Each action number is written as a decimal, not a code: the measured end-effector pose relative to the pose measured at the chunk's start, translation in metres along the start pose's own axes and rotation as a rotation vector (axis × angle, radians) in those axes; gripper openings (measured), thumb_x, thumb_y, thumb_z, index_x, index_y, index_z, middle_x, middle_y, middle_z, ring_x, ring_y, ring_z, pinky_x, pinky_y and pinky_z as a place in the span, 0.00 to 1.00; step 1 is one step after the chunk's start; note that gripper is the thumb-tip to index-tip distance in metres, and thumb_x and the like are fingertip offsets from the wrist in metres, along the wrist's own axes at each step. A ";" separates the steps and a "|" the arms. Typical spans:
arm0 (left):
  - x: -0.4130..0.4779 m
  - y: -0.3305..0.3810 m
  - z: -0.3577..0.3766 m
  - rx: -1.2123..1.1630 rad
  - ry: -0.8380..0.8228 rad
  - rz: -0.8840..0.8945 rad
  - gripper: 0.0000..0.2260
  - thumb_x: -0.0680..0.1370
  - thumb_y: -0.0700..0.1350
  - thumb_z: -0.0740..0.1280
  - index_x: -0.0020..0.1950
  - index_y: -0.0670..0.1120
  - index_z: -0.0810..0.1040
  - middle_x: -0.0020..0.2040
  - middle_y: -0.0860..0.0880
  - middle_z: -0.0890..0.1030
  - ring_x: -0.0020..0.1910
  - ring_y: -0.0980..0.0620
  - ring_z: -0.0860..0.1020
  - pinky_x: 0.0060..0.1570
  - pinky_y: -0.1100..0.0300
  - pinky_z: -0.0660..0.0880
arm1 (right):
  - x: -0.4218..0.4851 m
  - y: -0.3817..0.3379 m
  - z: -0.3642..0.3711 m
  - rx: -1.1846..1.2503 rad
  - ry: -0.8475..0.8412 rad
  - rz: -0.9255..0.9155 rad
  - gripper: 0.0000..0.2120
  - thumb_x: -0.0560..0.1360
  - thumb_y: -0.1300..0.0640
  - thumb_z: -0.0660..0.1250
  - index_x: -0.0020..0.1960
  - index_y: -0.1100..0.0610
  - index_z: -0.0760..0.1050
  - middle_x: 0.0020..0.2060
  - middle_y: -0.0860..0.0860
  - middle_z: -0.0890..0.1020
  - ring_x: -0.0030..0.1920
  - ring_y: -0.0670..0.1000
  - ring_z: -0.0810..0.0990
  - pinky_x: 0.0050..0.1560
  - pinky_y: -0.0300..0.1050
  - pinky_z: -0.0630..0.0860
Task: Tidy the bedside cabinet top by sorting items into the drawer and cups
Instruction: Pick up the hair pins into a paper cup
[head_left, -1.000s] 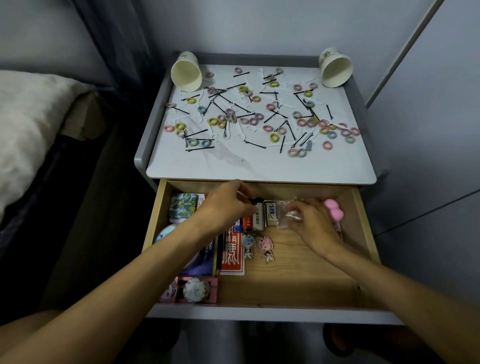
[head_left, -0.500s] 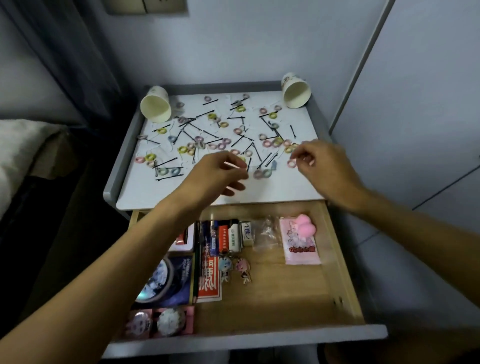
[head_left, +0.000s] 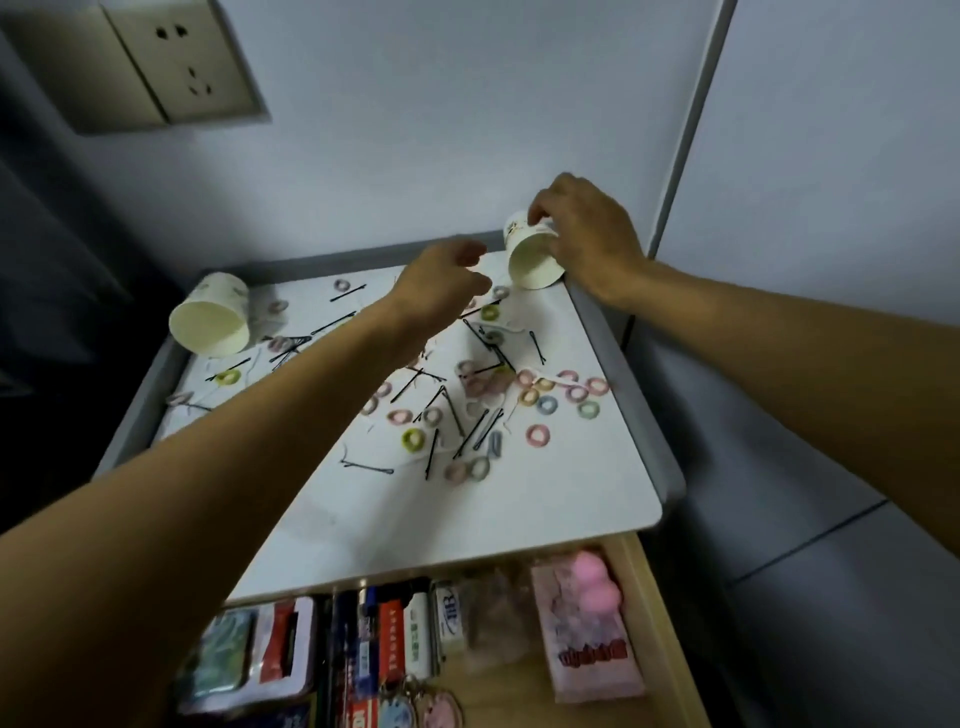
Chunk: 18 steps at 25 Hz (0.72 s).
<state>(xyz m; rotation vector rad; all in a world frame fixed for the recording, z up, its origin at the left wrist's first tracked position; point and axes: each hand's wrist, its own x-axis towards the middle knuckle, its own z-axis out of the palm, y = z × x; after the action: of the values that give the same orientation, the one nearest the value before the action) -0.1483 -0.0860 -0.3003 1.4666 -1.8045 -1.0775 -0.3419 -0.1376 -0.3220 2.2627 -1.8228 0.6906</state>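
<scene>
Your right hand (head_left: 587, 234) covers the base and far side of the cup (head_left: 530, 260) it grips, and the print beside your fingers is too small to read. Just left of that grip, your left hand (head_left: 441, 283) is blurred, so you cannot tell whether its curled fingers pinch anything. Your left forearm hides some of the ties (head_left: 536, 434) and pins (head_left: 369, 467) beneath it. Nearer you from the grip, the drawer (head_left: 658, 613) is cut off by the bottom edge, and the labels inside are blurred. The socket (head_left: 171, 62) runs off the top edge.

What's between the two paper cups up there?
Head view: hair ties, black bobby pins and the left hand. The right hand grips the right paper cup.
</scene>
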 end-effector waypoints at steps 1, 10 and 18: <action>0.013 0.000 0.004 0.012 -0.011 0.004 0.23 0.79 0.37 0.64 0.73 0.48 0.69 0.70 0.53 0.73 0.58 0.52 0.74 0.44 0.66 0.71 | 0.003 0.003 0.006 -0.012 -0.009 -0.010 0.12 0.74 0.64 0.68 0.57 0.58 0.76 0.55 0.55 0.77 0.55 0.56 0.75 0.50 0.50 0.74; 0.065 -0.004 0.025 0.150 -0.143 0.063 0.28 0.75 0.32 0.59 0.74 0.50 0.67 0.69 0.49 0.73 0.61 0.49 0.76 0.44 0.61 0.74 | 0.013 0.013 0.018 -0.141 0.080 -0.103 0.07 0.76 0.66 0.65 0.53 0.62 0.77 0.47 0.60 0.81 0.43 0.61 0.79 0.41 0.48 0.70; 0.068 0.000 0.029 0.178 -0.118 0.100 0.27 0.75 0.34 0.62 0.73 0.49 0.68 0.70 0.50 0.73 0.58 0.48 0.78 0.37 0.67 0.72 | 0.008 0.013 0.018 -0.195 0.068 -0.112 0.05 0.78 0.66 0.64 0.52 0.64 0.75 0.47 0.61 0.81 0.42 0.62 0.80 0.39 0.47 0.67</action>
<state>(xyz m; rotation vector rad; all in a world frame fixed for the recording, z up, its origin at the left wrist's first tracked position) -0.1882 -0.1448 -0.3196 1.4217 -2.0796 -0.9937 -0.3487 -0.1552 -0.3360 2.1682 -1.6408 0.5386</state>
